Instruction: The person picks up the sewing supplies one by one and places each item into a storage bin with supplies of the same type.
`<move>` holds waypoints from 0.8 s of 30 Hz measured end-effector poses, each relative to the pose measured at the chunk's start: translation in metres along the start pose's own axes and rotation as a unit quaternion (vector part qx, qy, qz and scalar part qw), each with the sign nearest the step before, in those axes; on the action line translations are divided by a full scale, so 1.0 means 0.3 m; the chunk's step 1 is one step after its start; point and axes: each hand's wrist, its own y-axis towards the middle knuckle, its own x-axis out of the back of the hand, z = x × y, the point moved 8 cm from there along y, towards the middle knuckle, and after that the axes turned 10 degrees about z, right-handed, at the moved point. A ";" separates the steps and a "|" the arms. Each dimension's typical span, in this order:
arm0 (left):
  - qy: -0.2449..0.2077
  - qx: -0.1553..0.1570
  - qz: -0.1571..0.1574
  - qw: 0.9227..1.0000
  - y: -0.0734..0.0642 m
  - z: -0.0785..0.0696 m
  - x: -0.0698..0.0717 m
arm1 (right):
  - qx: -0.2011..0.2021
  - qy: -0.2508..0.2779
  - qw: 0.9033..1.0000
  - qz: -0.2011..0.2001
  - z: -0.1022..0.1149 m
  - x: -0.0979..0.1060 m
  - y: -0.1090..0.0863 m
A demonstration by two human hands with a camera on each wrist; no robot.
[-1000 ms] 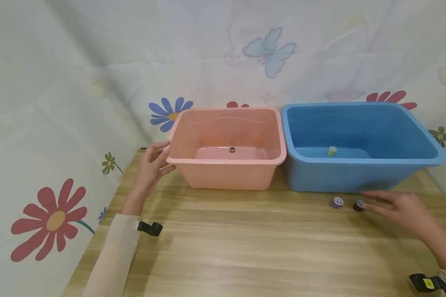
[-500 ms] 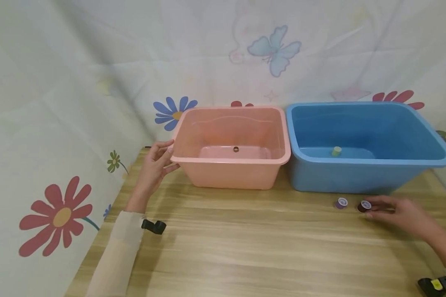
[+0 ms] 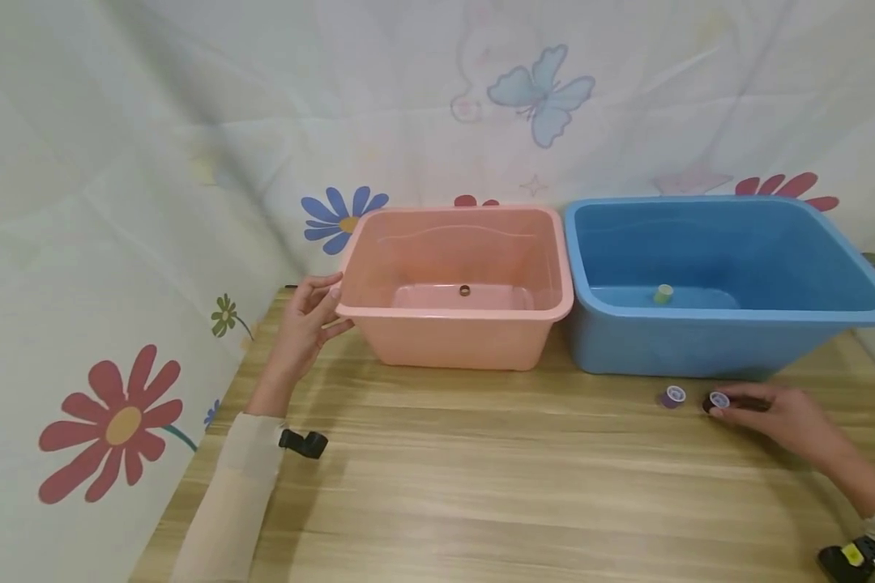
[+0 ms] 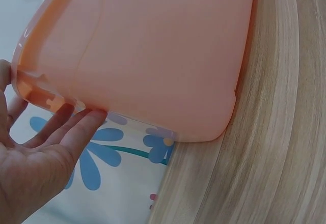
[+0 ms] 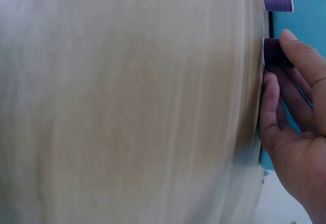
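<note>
My right hand [image 3: 791, 421] pinches a dark thread spool [image 5: 275, 52] between thumb and fingers. The spool stands upright on the table before the blue tub [image 3: 700, 344]. Just left of it in the head view is a purple thread spool [image 3: 673, 396] with a white end, untouched. My left hand [image 3: 302, 332] holds the left rim of the pink tub [image 3: 452, 344]; in the left wrist view some fingers [image 4: 84, 132] lie under that rim against the wall. A small brown ring-shaped piece [image 3: 465, 291] lies inside the pink tub. Inside the blue one lies a pale green spool-like piece [image 3: 663, 294].
Both tubs stand side by side at the back of the wood-grain table [image 3: 518, 486]. A printed cloth [image 3: 423, 97] with flowers and a butterfly hangs behind and along the left.
My right hand has closed in on the dark spool, thumb and fingers now at its sides. The left hand has stayed at the pink rim. The head view has shifted slightly.
</note>
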 end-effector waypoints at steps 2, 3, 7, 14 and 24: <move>0.000 0.000 0.000 1.000 0.002 -0.001 -0.003 | -0.003 -0.005 1.000 -0.009 0.003 0.003 -0.001; 0.000 0.000 -0.001 1.000 0.002 -0.002 -0.004 | -0.002 -0.010 1.000 -0.012 0.006 0.005 -0.001; 0.000 0.001 -0.002 1.000 0.001 -0.006 -0.006 | 0.007 -0.016 1.000 -0.024 0.025 0.010 -0.002; 0.000 0.004 0.000 1.000 0.000 -0.006 -0.009 | 0.032 -0.003 0.998 -0.046 0.079 0.037 -0.014; -0.006 -0.003 0.003 1.000 -0.002 -0.011 -0.012 | 0.038 -0.020 0.997 -0.066 0.123 0.088 -0.013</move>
